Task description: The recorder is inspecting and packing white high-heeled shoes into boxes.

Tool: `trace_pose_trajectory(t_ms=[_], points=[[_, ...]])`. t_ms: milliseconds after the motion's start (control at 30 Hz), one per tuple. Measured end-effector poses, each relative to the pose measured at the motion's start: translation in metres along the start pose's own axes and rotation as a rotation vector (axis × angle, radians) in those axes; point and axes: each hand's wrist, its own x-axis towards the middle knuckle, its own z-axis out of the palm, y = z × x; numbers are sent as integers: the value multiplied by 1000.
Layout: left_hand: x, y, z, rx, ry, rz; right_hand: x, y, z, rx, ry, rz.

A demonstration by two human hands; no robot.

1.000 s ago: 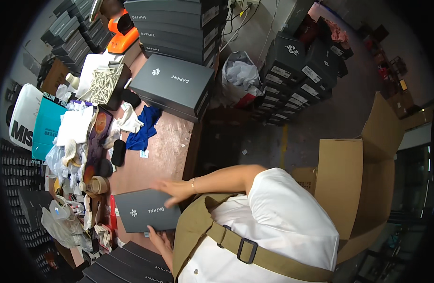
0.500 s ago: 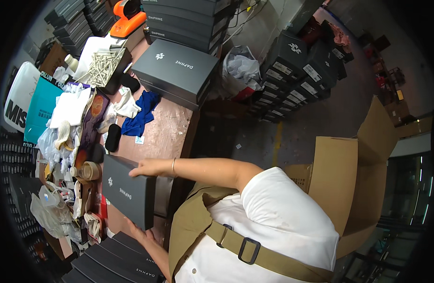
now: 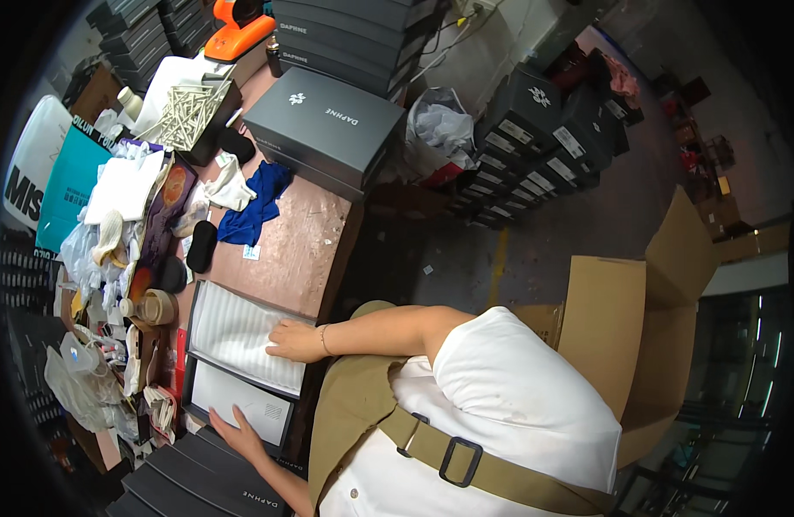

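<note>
Along the pink table point(image 3: 306, 250), plastic bags point(image 3: 80, 388) and grey boxes point(image 3: 203, 478) hemmed in the open box point(image 3: 246, 376). Loosely spread, the right hand point(image 3: 296, 341) rested on its white padding point(image 3: 229, 327); the left hand point(image 3: 239, 435), fingers apart, gripped nothing beside the upturned lid point(image 3: 233, 401).

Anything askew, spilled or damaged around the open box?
Just untidiness: the blue cloth and white cloth lie crumpled on the table, and a pale scrap sits loose on the floor. No spill visible; the open box shows no obvious damage.
</note>
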Motion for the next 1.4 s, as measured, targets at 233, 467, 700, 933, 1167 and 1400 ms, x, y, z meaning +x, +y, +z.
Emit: trace_pose_trajectory(t_ms=[233,467,700,933,1167,1400], points=[[67,92,58,-191,-104,43,36,-10,-25,47,-190,-59],[-16,128,22,-366,-465,85,17,8,-41,33,76,-16],[9,128,118,-172,-343,504,102,-125,-60,53,281,-682],[33,95,59,-608,127,-365,76,-92,-69,513,319,-155],[22,46,83,-435,4,-70,13,-13,25,-85,-171,174],[41,37,55,-529,29,-87,57,-31,-2,132,-409,389]])
